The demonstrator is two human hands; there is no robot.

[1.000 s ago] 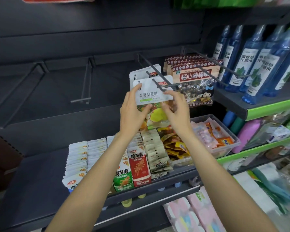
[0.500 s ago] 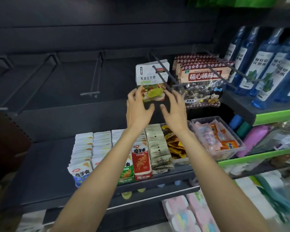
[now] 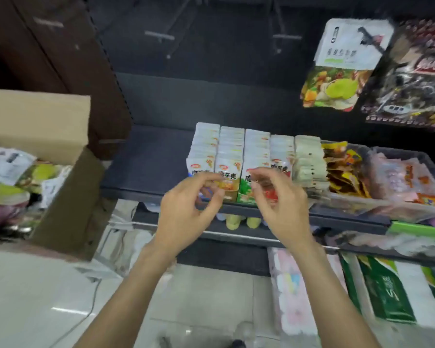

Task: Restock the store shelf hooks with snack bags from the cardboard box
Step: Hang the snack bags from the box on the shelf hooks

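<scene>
A white-topped snack bag (image 3: 344, 64) with green and yellow fruit print hangs on a black shelf hook (image 3: 371, 38) at the upper right. The open cardboard box (image 3: 50, 136) sits at the left, with more of the same bags (image 3: 13, 172) inside. My left hand (image 3: 186, 209) and my right hand (image 3: 279, 204) hover side by side in front of the lower shelf. Both have loosely curled fingers and hold nothing. They are well below the hung bag and to the right of the box.
Two bare hooks (image 3: 161, 36) stick out of the dark back panel at the top. Rows of small packets (image 3: 241, 162) and a clear tub of snacks (image 3: 407, 182) fill the lower shelf. Dark candy bags (image 3: 412, 79) hang at the far right. Tissue packs (image 3: 294, 292) sit below.
Both hands let go of the snack bag, which stays on the hook, and dropped down in front of the lower shelf. My view swung down and left, bringing the cardboard box into sight.
</scene>
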